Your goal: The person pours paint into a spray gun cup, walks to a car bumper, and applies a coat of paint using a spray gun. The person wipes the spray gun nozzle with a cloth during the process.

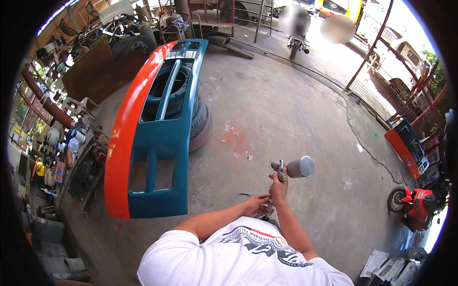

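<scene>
My right hand (278, 185) is wrapped round the grip of a metal spray gun (278, 168), held upright in front of my chest. A grey cylindrical paint cup (301, 168) sticks out from the gun's right side. Lower down, my left hand (258, 204) has its fingers closed on the bottom end of the gun's handle, near where a hose would join; the exact part is hidden. To my left a long vehicle bumper (157, 138), orange on its left side and teal on its right, lies across stacked tyres (201, 121). Neither hand touches it.
Tools, cans and parts crowd a workbench (78, 176) at far left, near a white plastic chair (81, 107). Another orange and teal panel (407, 148) and a red motorcycle (417, 205) stand at right. Another motorcycle (296, 43) is parked at the back. Reddish paint stains (236, 143) mark the concrete.
</scene>
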Available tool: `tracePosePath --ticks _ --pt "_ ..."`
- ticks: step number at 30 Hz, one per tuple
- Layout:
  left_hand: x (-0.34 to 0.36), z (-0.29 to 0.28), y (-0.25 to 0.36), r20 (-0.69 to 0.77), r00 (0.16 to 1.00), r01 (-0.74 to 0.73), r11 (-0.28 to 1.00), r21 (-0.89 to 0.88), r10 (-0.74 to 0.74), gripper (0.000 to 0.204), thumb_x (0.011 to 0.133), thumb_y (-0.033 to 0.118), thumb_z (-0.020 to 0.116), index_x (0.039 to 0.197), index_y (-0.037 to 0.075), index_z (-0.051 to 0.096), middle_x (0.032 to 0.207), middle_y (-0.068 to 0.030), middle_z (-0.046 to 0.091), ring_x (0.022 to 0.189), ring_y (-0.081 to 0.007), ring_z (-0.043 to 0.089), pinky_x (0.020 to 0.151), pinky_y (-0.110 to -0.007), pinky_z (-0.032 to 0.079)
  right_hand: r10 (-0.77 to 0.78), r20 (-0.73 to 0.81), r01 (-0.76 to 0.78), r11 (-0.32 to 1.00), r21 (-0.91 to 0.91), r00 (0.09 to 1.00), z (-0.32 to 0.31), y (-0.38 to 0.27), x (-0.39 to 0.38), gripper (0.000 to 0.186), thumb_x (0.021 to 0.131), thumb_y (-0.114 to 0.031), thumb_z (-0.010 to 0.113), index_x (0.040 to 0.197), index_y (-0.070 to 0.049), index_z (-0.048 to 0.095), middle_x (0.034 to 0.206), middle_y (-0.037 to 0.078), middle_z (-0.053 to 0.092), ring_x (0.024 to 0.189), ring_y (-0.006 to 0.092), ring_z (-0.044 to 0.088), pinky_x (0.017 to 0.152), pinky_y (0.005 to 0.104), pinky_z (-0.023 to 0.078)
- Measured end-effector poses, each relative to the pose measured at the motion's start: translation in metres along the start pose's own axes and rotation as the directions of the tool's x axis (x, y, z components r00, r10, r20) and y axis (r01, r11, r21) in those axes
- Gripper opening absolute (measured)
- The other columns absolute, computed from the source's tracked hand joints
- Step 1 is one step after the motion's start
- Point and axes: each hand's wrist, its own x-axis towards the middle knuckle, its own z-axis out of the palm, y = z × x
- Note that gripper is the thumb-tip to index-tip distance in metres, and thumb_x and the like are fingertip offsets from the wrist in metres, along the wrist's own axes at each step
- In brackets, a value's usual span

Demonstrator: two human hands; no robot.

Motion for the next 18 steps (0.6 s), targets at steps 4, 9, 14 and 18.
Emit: tracePosePath --ticks 4,9,14,18 --pt "0.070 0.022 0.040 0.018 0.999 -0.039 0.997 -0.065 0.040 0.032 0.107 0.037 0.050 0.128 0.014 0.053 0.116 -0.0019 0.065 0.105 -0.0251 0.069 0.088 -0.041 0.054 -0.102 0.107 0.116 0.985 -0.130 0.989 -0.015 -0.033 0.078 0.065 0.098 -0.016 0.060 0.158 -0.015 0.034 0.112 0.009 0.068 0.092 0.0147 0.063 0.085 0.0296 0.049" --pt "0.110 0.031 0.095 -0.063 0.983 -0.180 0.977 -0.112 0.174 0.034 0.102 0.039 0.059 0.126 0.015 0.052 0.114 -0.0004 0.064 0.102 -0.0250 0.070 0.088 -0.039 0.054 -0.182 0.232 0.206 0.975 -0.086 0.956 0.000 -0.058 0.147 0.066 0.097 -0.017 0.062 0.157 -0.012 0.035 0.115 0.011 0.068 0.096 0.0156 0.064 0.087 0.0293 0.049" --pt "0.154 0.005 0.140 -0.075 0.976 -0.216 0.961 -0.171 0.206 0.033 0.101 0.033 0.062 0.126 0.014 0.053 0.111 -0.0011 0.065 0.104 -0.0257 0.070 0.085 -0.040 0.056 -0.062 0.297 0.109 0.984 -0.143 0.953 0.026 -0.084 0.212 0.067 0.096 -0.017 0.064 0.157 -0.013 0.036 0.103 0.007 0.068 0.090 0.0137 0.062 0.083 0.0303 0.049" --pt "0.183 -0.037 0.198 -0.077 0.965 -0.262 0.952 -0.156 0.253 0.037 0.101 0.028 0.063 0.132 0.012 0.052 0.110 -0.0014 0.065 0.104 -0.0253 0.070 0.088 -0.041 0.057 -0.120 0.379 0.183 0.974 -0.132 0.918 0.074 -0.085 0.282 0.068 0.098 -0.023 0.064 0.158 -0.018 0.032 0.093 0.006 0.066 0.060 0.0084 0.050 0.053 0.0270 0.041"
